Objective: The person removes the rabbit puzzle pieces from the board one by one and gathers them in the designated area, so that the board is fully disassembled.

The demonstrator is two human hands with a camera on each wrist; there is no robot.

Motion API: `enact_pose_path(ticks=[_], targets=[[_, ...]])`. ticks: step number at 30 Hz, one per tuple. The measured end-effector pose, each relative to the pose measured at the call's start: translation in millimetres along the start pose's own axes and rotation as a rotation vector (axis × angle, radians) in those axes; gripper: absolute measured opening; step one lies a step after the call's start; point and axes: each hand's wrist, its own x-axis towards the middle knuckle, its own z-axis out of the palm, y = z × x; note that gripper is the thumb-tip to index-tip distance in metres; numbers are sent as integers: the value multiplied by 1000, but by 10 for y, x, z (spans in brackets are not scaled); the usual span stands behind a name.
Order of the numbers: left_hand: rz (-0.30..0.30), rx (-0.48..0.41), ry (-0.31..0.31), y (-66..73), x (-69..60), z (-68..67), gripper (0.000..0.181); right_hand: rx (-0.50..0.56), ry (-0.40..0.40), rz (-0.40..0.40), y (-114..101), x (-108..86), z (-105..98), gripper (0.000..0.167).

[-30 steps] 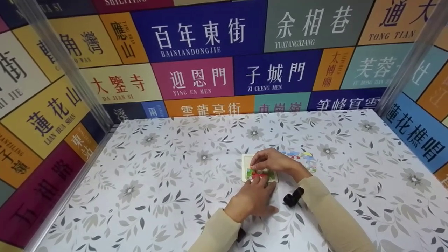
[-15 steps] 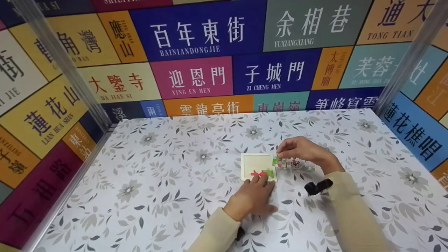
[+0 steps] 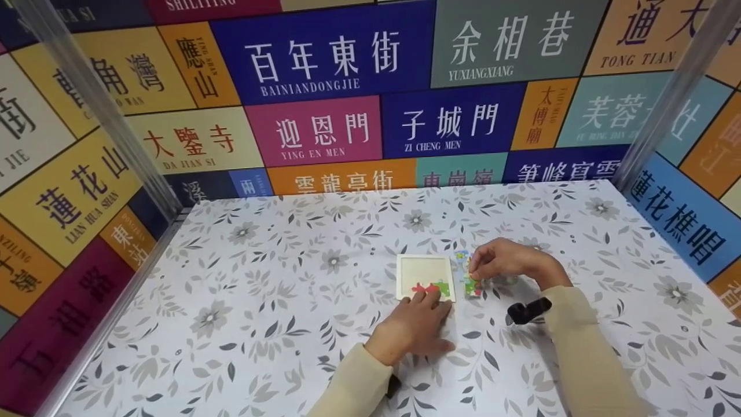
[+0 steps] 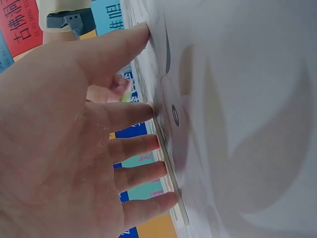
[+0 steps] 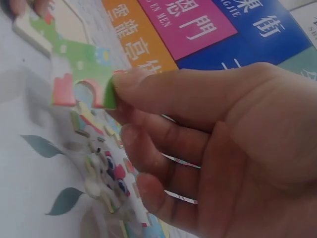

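My right hand (image 3: pixel 509 258) pinches a green jigsaw piece (image 5: pixel 74 74) with red patches between thumb and index finger, just right of a cream puzzle tray (image 3: pixel 425 267). In the right wrist view, the other fingers curl loosely beneath. Straight fingers of my left hand (image 3: pixel 412 324) rest on the tray's near edge, the thumb spread toward the table. Inside the tray, a red piece (image 3: pixel 424 287) and a green piece (image 3: pixel 443 287) lie along the near side, partly hidden by left fingertips. In the left wrist view, the left hand (image 4: pixel 64 129) shows its palm and extended fingers.
Loose jigsaw pieces (image 5: pixel 116 171) lie on the table under and beside my right hand, mostly hidden in the head view. A white flowered cloth (image 3: pixel 278 324) covers the table. Colourful sign-printed walls (image 3: pixel 324 130) stand behind it and along the sides.
My right hand has moved from over the tray to its right with the pinched green piece, then lowered slightly and turned it. The left hand has stayed at the tray's near edge.
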Motion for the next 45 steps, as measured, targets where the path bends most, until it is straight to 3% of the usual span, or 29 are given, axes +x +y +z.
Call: enact_pose_path(ticks=[9,16,24,33,38,45], targets=[[-14,-12,-14,-19,-2,-4,77,-90,-10,11,-30,59,69,18],[6,36,21,-21,-4,18,76,-124,-12,116,-70,54,56,12],[-7,39,24,25,-29,9,76,-33,127,64,-154,75,108,21],[20,101,72,132,-81,27,71,104,176,15,-203,225,272,27],[-3,81,33,168,-72,37,73,137,165,3,-243,286,360,30],[-37,115,28,189,-76,62,76,197,73,11,-234,367,469,33]])
